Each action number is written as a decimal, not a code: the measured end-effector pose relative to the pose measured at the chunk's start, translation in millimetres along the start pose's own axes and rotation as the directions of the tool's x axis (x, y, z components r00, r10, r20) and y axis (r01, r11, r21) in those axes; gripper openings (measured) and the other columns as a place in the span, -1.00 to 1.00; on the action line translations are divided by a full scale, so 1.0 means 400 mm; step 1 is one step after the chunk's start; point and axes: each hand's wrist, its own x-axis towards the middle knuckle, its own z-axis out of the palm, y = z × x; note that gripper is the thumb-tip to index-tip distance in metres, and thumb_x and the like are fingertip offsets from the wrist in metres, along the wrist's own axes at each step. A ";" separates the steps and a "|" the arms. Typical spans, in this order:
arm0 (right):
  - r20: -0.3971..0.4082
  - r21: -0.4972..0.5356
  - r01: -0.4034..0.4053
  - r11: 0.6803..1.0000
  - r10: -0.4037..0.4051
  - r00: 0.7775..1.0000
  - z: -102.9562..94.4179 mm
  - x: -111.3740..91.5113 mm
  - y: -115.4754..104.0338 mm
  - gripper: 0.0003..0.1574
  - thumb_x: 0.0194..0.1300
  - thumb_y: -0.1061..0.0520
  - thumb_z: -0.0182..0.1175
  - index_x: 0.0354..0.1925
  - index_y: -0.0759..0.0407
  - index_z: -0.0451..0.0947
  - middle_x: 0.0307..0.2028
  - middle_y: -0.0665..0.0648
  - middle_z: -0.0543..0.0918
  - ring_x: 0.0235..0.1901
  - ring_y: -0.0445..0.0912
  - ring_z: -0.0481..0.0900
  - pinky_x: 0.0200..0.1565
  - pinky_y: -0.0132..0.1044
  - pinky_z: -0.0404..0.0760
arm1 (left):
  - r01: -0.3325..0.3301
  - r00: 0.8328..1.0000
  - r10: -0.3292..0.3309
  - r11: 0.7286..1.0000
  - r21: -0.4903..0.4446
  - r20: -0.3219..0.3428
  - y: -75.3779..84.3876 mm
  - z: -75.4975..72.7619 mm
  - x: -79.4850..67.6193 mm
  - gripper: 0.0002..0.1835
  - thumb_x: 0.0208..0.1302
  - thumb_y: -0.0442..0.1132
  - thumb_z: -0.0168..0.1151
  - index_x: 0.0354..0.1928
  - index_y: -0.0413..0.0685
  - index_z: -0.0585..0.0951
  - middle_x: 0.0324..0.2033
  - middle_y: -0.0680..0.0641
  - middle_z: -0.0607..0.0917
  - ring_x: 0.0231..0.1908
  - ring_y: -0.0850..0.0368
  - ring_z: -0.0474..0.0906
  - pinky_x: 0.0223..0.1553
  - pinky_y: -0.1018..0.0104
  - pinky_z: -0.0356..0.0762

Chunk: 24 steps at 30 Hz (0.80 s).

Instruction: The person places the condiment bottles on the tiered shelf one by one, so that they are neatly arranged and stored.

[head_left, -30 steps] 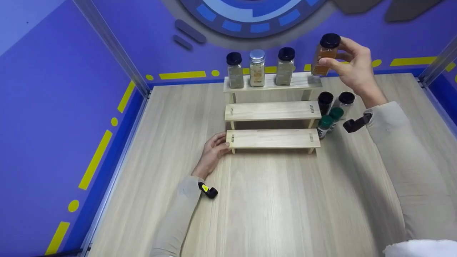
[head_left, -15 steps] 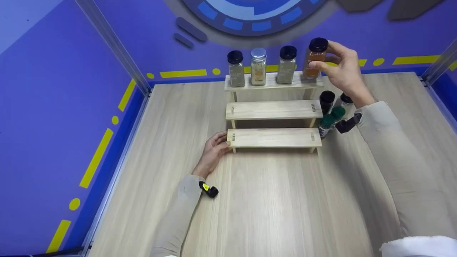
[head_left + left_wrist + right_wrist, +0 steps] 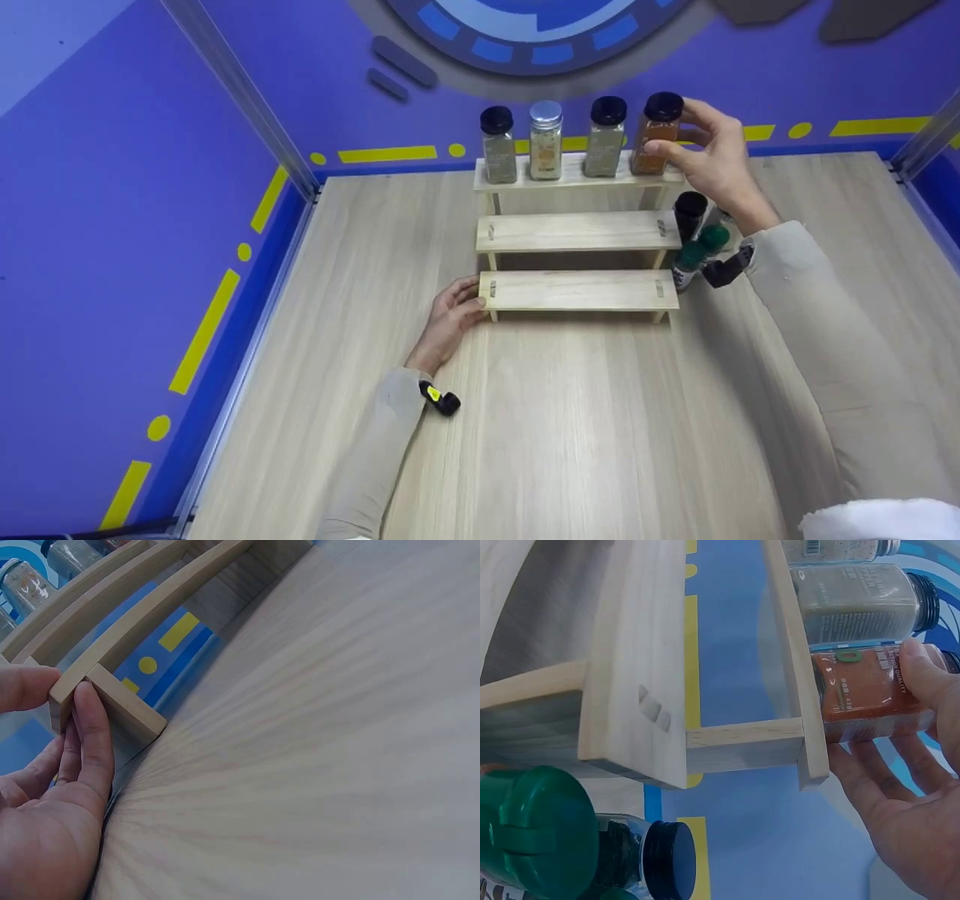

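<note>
My right hand (image 3: 716, 161) holds a spice jar (image 3: 658, 135) of orange-red powder with a black lid, thumb on its front and fingers behind. The jar stands upright at the right end of the top shelf (image 3: 570, 178) of a three-step wooden rack; in the right wrist view the spice jar (image 3: 870, 690) has its base right at the shelf board. My left hand (image 3: 448, 319) grips the left end of the bottom shelf (image 3: 577, 291), thumb on top and fingers underneath, as the left wrist view shows around the wooden board (image 3: 79, 679).
Left of the held jar, the top shelf bears a black-lidded jar (image 3: 606, 139), a silver-lidded jar (image 3: 546, 142) and another black-lidded jar (image 3: 498, 146). Beside the rack's right side stand green-capped bottles (image 3: 714, 238) and a dark jar (image 3: 690, 214). A blue wall (image 3: 300, 90) rises behind.
My right hand has carried the orange-red spice jar leftward and down, from beyond the top shelf's right end onto that end. My left hand has stayed on the bottom shelf.
</note>
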 end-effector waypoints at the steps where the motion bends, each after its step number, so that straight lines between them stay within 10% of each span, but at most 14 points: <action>1: -0.002 -0.002 -0.002 1.000 0.002 1.000 -0.001 -0.002 -0.001 -0.32 0.31 0.21 0.52 0.37 0.02 0.63 0.12 -0.09 0.73 0.05 -0.23 0.68 0.13 -0.44 0.65 | 0.001 1.000 -0.001 1.000 0.002 0.002 -0.001 0.000 0.001 -0.45 0.43 -0.46 0.20 0.42 -0.42 0.39 0.14 -0.13 0.63 -0.02 0.16 0.65 -0.02 0.34 0.67; 24: 0.022 -0.084 -0.066 0.994 0.068 0.997 -0.113 -0.117 -0.025 -0.28 0.42 0.16 0.43 0.47 0.16 0.48 0.37 0.22 0.62 0.27 -0.09 0.66 0.28 -0.39 0.61 | 0.003 1.000 -0.003 1.000 -0.002 -0.003 -0.001 0.003 0.000 -0.41 0.39 -0.44 0.22 0.43 -0.40 0.40 0.15 -0.14 0.63 0.03 0.13 0.64 0.02 0.32 0.68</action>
